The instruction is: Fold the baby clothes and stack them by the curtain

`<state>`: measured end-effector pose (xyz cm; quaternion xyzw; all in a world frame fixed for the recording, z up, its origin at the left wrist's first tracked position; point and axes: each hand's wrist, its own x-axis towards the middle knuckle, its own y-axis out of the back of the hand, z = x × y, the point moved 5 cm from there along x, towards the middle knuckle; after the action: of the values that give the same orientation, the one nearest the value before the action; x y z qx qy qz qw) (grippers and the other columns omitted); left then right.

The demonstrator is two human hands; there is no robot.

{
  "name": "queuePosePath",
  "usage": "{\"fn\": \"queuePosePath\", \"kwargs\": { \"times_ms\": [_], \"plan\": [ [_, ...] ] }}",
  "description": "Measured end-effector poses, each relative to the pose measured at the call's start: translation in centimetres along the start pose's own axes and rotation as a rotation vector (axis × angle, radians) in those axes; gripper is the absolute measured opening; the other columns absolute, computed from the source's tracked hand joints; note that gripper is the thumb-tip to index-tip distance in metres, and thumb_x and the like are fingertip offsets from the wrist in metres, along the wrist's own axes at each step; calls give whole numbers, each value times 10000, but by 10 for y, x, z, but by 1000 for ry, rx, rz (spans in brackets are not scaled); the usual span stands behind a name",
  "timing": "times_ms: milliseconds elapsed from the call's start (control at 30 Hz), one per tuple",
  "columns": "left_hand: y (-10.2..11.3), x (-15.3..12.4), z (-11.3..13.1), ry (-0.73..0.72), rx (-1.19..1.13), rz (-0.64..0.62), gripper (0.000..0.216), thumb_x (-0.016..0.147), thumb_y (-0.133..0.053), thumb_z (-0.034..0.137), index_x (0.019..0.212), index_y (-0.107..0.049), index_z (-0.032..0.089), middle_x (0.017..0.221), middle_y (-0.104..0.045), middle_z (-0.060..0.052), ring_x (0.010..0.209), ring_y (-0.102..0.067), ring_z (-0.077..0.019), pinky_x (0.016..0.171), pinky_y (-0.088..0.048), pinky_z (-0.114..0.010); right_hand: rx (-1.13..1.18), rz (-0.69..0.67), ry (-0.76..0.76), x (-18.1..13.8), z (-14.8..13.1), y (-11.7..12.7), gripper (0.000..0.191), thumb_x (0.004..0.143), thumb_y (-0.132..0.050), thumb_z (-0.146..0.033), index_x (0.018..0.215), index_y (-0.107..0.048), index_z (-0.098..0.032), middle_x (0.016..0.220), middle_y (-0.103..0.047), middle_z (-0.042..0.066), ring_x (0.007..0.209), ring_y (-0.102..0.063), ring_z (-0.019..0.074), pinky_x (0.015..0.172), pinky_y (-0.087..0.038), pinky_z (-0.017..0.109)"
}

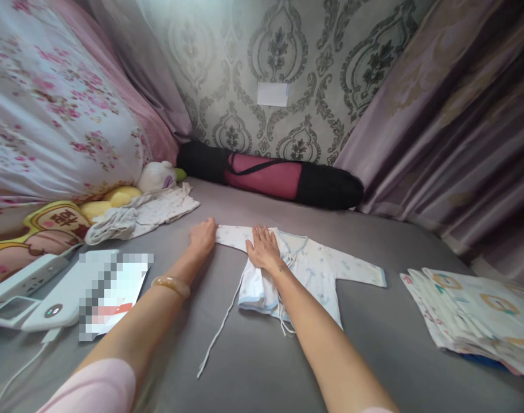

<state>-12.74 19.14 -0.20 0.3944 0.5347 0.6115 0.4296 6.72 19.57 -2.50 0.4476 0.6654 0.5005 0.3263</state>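
A small white baby wrap shirt (317, 275) with pale blue edging and tie strings lies spread on the grey sheet, its sleeves out to both sides. At the end of its left sleeve, the fingers of my left hand (203, 236) are closed on the cuff. My right hand (264, 248) rests flat on the shirt near that sleeve's shoulder, fingers stretched out, hiding the cloth under it. One long white string (221, 332) trails from the shirt toward me. The front panel on the left is partly folded over.
Folded cloths (481, 315) are stacked at the right. On the left lie a white power bank (73, 292), a power strip (25, 281), a blurred phone-like object (128, 292) and a crumpled cloth (145, 215). A long black and red bag (266, 175) lies along the wall.
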Motion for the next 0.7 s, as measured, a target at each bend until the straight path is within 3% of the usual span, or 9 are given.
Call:
{"fn": "queuePosePath", "kwargs": {
  "times_ms": [100,200,300,400,533,700],
  "plan": [
    [13,-1,12,17,45,133,359,898,-334,131,1160,-567,54,1116,-616,-273,1061,-587,-361,860,-420,-445,2,18,3,0,0,0,631,978,-275,-420,1507,-286,-77,1581,-241,119,1468,-129,267,1180,-50,433],
    [19,-10,39,-157,72,240,370,860,-333,63,1115,-601,66,1168,-590,-256,1171,-507,-360,970,-354,-484,6,36,2,-1,0,0,627,975,-284,-418,1502,-302,-80,1580,-244,116,1467,-134,271,1178,-57,436],
    [2,-26,75,-480,-74,170,329,892,-372,125,1137,-591,113,1179,-608,-196,1177,-518,-298,1023,-354,-438,-4,19,-2,0,1,-1,597,977,-270,-366,1503,-305,-85,1580,-245,108,1468,-136,270,1178,-62,441],
    [-22,-38,88,-581,-241,80,366,960,-316,206,1244,-537,140,1244,-608,-162,1219,-522,-239,1048,-373,-401,-37,16,15,0,1,-1,575,970,-256,-282,1510,-287,-86,1583,-238,101,1470,-132,260,1177,-66,440],
    [-39,-37,67,-505,-171,25,482,987,-320,373,1401,-448,162,1501,-407,-150,1417,-319,-273,1141,-256,-462,-44,15,17,1,0,-1,590,967,-263,-310,1504,-295,-67,1576,-250,123,1465,-150,273,1176,-71,444],
    [-30,-25,22,-427,-74,-22,552,992,-261,401,1479,-358,160,1561,-301,-120,1455,-229,-253,1178,-156,-429,-47,18,11,2,0,0,597,958,-279,-308,1504,-293,-67,1576,-248,121,1465,-150,272,1177,-63,446]
  ]
}}
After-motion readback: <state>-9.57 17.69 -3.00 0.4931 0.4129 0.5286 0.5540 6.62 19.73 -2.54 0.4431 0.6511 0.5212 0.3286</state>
